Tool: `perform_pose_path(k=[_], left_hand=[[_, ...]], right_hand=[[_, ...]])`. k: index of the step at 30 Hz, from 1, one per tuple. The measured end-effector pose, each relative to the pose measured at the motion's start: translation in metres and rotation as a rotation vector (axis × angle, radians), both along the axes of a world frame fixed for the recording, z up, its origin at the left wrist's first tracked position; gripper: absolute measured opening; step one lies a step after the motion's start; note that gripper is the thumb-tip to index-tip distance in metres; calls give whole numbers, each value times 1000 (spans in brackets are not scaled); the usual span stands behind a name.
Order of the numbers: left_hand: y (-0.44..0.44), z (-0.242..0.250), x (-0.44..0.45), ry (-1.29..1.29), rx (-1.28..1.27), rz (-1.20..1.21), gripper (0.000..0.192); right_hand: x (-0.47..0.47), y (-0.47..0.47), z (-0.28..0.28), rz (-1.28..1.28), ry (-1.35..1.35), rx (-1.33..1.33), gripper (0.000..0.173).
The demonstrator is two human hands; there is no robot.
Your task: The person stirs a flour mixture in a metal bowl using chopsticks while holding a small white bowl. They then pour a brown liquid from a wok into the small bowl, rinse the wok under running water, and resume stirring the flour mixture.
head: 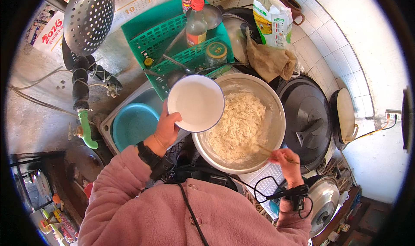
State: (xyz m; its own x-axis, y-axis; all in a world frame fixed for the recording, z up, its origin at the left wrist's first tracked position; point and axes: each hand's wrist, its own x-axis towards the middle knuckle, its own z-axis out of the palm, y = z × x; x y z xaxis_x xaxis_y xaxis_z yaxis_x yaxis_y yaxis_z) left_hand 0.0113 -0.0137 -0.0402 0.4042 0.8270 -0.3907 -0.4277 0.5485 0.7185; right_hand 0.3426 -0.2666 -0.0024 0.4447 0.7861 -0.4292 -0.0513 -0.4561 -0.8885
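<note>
My left hand (168,126) grips a white enamel bowl (195,103) with a blue rim, thumb over its edge; pale liquid or the bare white inside shows, I cannot tell which. The bowl is held above the left edge of a large metal basin (275,116). In the basin lies a shaggy mass of wet flour dough (238,126). My right hand (287,161), at the basin's lower right rim, is closed on thin sticks, likely chopsticks (264,149), whose far ends reach into the dough and look blurred.
A green plastic basket (136,51) holds a red-capped bottle (196,25), a lidded jar (216,53) and ladles. Left are a blue basin (134,124) and a green tap (85,129). Right stands a black lidded pot (304,116); behind are a brown cloth (269,58) and a flour bag (273,19).
</note>
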Motion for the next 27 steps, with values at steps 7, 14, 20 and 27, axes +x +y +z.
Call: perform_pose_path(k=[7, 14, 20, 27], left_hand=[[-2, 0, 1, -5, 21, 8, 70], [-3, 3, 1, 14, 23, 18, 69], [-1, 2, 1, 14, 41, -1, 71], [-3, 3, 3, 31, 5, 24, 72]], right_hand=[[-75, 21, -27, -333, 401, -69, 19], [-59, 62, -36, -444, 181, 257, 22], [-23, 47, -19, -427, -79, 408, 19], [-71, 82, -62, -269, 138, 236, 18]])
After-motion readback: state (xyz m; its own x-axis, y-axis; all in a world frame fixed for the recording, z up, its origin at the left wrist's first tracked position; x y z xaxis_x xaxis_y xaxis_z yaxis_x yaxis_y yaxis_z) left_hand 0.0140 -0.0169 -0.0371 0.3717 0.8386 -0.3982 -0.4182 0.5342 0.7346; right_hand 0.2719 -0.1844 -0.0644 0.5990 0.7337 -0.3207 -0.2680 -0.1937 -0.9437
